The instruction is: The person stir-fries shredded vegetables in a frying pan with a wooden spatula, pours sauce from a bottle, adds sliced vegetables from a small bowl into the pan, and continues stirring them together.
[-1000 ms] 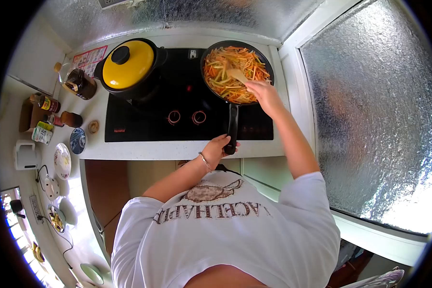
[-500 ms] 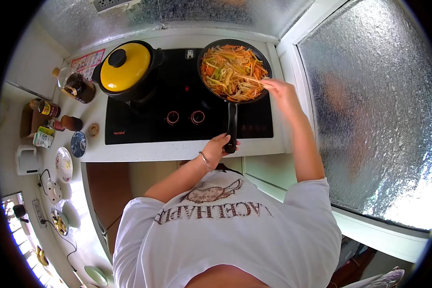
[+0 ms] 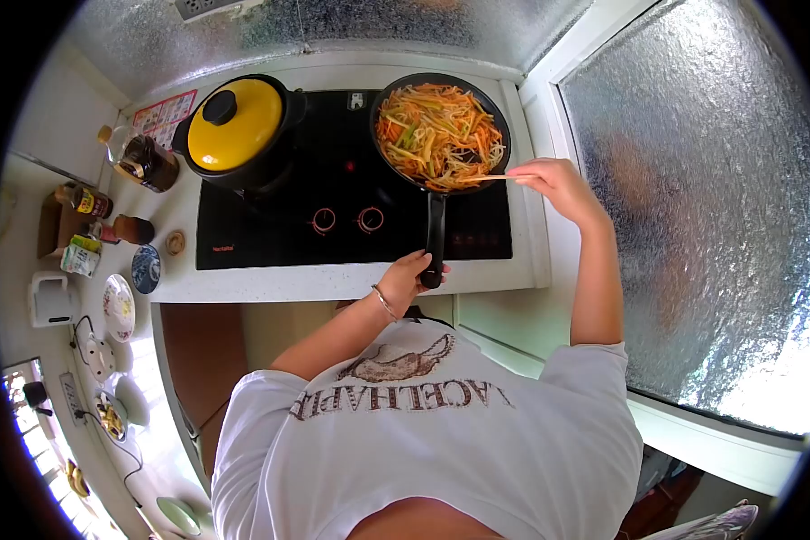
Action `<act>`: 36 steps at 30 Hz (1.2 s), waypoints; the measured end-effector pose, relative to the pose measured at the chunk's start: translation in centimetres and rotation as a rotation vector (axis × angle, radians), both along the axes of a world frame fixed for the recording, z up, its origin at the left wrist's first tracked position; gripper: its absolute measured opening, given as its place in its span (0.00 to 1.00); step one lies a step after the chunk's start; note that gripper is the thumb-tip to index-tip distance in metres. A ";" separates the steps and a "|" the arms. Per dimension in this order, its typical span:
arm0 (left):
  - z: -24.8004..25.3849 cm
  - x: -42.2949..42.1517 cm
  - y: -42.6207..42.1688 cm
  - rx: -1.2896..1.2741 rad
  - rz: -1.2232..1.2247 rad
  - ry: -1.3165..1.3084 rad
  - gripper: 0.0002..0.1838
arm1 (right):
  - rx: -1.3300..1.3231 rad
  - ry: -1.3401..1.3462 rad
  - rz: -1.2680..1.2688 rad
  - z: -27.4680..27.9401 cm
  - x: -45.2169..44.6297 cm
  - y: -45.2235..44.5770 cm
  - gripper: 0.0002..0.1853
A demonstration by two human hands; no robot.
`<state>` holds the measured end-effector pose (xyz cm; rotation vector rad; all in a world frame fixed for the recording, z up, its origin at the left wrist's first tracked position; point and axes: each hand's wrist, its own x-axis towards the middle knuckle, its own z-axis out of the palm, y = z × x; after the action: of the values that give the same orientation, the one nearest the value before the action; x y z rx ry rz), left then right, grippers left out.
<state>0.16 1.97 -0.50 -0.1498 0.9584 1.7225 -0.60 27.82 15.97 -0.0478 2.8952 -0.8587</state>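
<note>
A black frying pan [image 3: 436, 216] sits on the right side of the cooktop, full of shredded vegetables [image 3: 436, 130] in orange, green and pale strips. My left hand [image 3: 405, 277] is closed around the end of the pan's handle. Beyond the pan's right rim, my right hand [image 3: 553, 183] grips a pair of wooden chopsticks [image 3: 495, 177]. Their tips reach into the vegetables at the pan's lower right edge, where the exact ends are hard to make out.
On the cooktop's [image 3: 270, 238] left side stands a black pot with a yellow lid [image 3: 234, 126]. Bottles [image 3: 148, 162], a blue patterned bowl [image 3: 147, 269] and a floral plate [image 3: 119, 308] line the left counter. A textured glass panel [image 3: 693, 207] rises close on the right.
My right hand has moved right and slightly down, drawing the chopsticks from the middle of the vegetables to the pan's lower right edge. My left hand stays on the handle.
</note>
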 end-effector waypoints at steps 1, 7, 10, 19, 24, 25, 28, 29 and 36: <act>0.0 0.1 0.1 0.014 0.012 0.009 0.14 | 0.002 -0.003 0.003 -1.5 -0.4 0.2 0.10; 0.4 0.1 -0.3 0.009 0.017 0.009 0.14 | -0.114 0.324 -0.122 -5.3 -2.6 -1.1 0.09; 0.3 0.0 -0.2 0.006 0.018 0.000 0.13 | -0.128 0.244 -0.196 -2.7 -1.1 -1.8 0.11; 0.4 0.2 -0.2 -0.021 0.010 0.025 0.13 | -0.061 0.382 -0.168 -6.5 -5.7 -4.1 0.10; 0.4 0.1 -0.2 -0.017 0.014 0.010 0.13 | -0.439 0.345 -0.482 -4.6 -5.8 -3.8 0.11; 0.3 0.1 -0.2 -0.017 0.017 0.013 0.13 | -0.517 0.386 -0.514 -4.7 -6.3 -4.4 0.12; 0.5 0.2 -0.2 -0.017 0.025 0.026 0.14 | -0.548 0.403 -0.547 -7.9 -8.8 -5.7 0.11; 0.6 0.2 -0.3 -0.016 0.030 0.033 0.14 | -0.537 0.408 -0.589 -9.1 -9.4 -5.4 0.10; 0.4 0.4 -0.3 -0.014 0.072 0.022 0.14 | -0.513 0.439 -0.758 -7.0 -6.8 0.9 0.11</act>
<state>0.54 1.68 -0.13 -0.1769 0.9918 1.7871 -7.36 28.69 8.94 0.9795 2.9689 -1.8975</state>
